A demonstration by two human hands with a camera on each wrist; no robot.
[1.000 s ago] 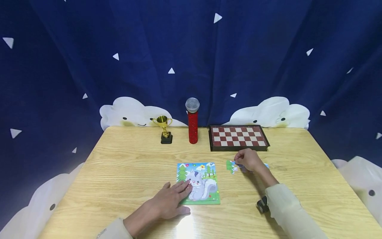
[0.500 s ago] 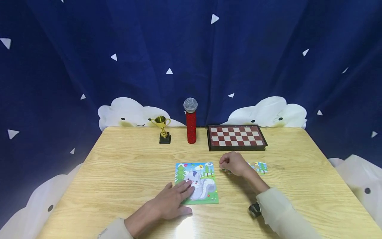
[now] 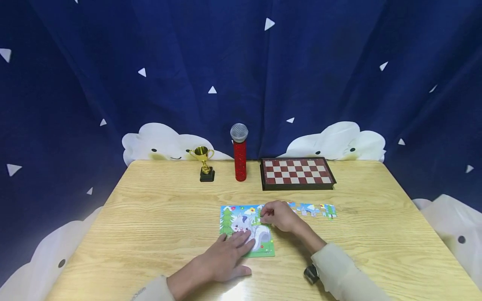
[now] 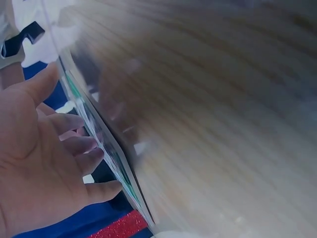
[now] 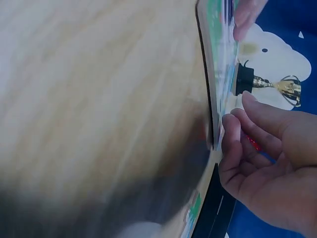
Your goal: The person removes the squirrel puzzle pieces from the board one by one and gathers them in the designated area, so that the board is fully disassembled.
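Observation:
A squirrel picture puzzle (image 3: 261, 240) lies flat on the table. My left hand (image 3: 227, 259) rests on its lower left part with the fingers spread. In the left wrist view, that hand (image 4: 44, 153) shows straight fingertips along the puzzle (image 4: 111, 144), seen nearly edge-on. My right hand (image 3: 280, 215) is at the puzzle's upper right edge with its fingers bent. In the right wrist view, the thumb of this hand (image 5: 270, 163) stands apart from the curled fingers, and nothing shows between them. Loose jigsaw pieces (image 3: 308, 210) lie right of the puzzle, partly hidden by the right hand.
Along the back of the wooden table (image 3: 158, 209) stand a gold trophy cup (image 3: 203, 163), a red microphone (image 3: 239, 152) and a red-and-white checkered board (image 3: 297, 172) in a dark frame. A blue curtain (image 3: 188, 54) with clouds hangs behind.
My right hand has moved left from above the loose pieces to the puzzle's upper right edge, uncovering several pieces. My left hand has slid slightly right on the puzzle.

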